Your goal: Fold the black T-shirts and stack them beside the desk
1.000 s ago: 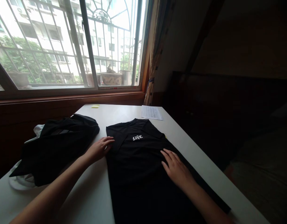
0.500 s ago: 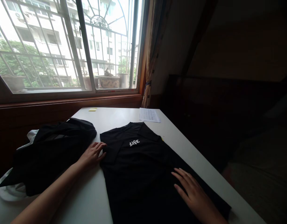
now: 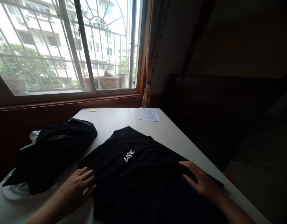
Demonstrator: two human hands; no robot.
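Note:
A black T-shirt point(image 3: 143, 174) with white lettering on its chest lies on the white table point(image 3: 120, 115), its collar end pointing away from me and slanting left. At its left edge is my left hand point(image 3: 75, 185), fingers loosely bent and thumb apart, holding nothing that I can see. On the right side of the shirt rests my right hand point(image 3: 201, 180), open, with fingers stretched out and thumb apart. The shirt's near end runs out of view at the bottom and is very dark there.
A heap of black and white clothes point(image 3: 50, 152) lies at the table's left. Printed papers point(image 3: 150, 114) and a yellow sticky note point(image 3: 93, 109) lie at the far edge. Behind the table are a barred window point(image 3: 103, 46) and a tied curtain point(image 3: 147, 87).
The shirt has turned anticlockwise, its collar end swinging left and its lettering tilting more. My left hand has come nearer to me and slightly left; my right hand has shifted slightly right and away.

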